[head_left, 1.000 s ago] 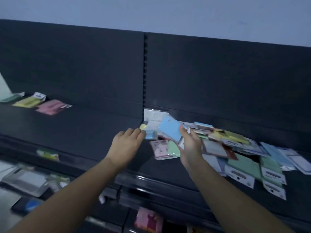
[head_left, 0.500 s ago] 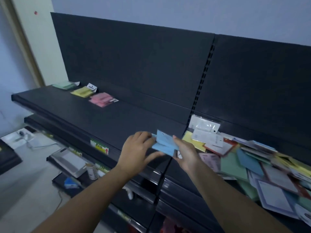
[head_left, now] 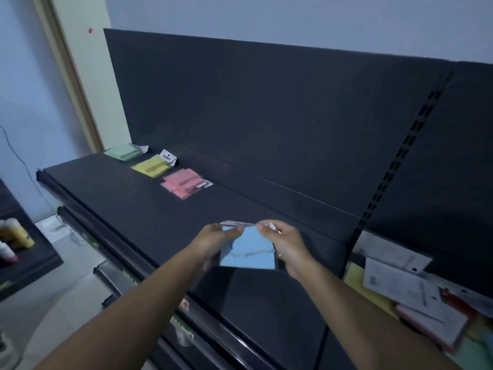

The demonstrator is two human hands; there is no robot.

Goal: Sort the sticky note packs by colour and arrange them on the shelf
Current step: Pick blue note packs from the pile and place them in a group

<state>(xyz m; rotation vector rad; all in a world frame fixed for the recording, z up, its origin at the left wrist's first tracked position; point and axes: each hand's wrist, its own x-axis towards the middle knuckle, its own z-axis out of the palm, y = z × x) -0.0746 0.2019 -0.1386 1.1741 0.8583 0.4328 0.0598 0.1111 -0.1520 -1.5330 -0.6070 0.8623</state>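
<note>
Left hand [head_left: 218, 240] and right hand [head_left: 286, 247] are gripping the blue packs [head_left: 249, 252] together, now lifted off the jumbled heap [head_left: 416, 297] — probably heading beside the pink pile [head_left: 184, 182].

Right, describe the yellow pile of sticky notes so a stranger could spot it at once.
Look at the long black shelf and follow its back edge toward the far left end. Three small piles lie in a row there; the yellow pile is the middle one, between the green pile and the pink pile.
</note>
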